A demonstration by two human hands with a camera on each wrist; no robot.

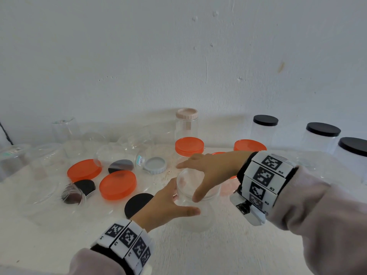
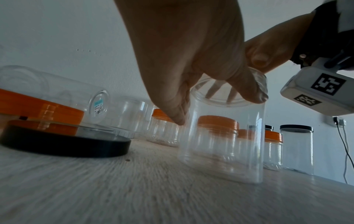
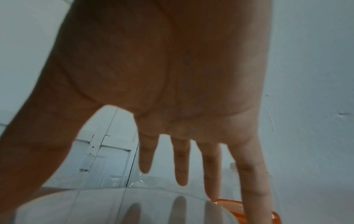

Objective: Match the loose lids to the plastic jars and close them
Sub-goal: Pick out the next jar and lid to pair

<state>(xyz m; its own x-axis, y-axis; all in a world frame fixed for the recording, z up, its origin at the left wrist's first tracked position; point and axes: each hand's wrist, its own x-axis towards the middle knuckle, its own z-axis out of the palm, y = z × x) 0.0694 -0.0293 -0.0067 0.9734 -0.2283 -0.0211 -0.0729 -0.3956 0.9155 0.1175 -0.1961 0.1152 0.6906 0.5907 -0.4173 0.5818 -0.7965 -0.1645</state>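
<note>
A clear plastic jar (image 1: 198, 213) stands upright and lidless on the white table (image 1: 238, 245) in front of me. My left hand (image 1: 178, 203) grips it just below the rim, thumb on the near side and fingers on its left; the left wrist view shows the thumb lying on the jar's neck (image 2: 229, 121). My right hand (image 1: 187, 182) is spread over the jar's mouth with straight fingers and holds nothing; its thumb tip reaches the rim. Its bare palm (image 3: 162, 75) fills the right wrist view.
Loose lids lie to the left: two orange (image 1: 84, 170) (image 1: 117, 184), black ones (image 1: 139, 204) (image 1: 86, 186), a grey-blue one (image 1: 155, 164). Lidless clear jars lie at the far left. Orange-lidded jars (image 1: 189, 145), a beige-lidded jar (image 1: 186, 114) and black-lidded jars (image 1: 323, 129) stand behind and right.
</note>
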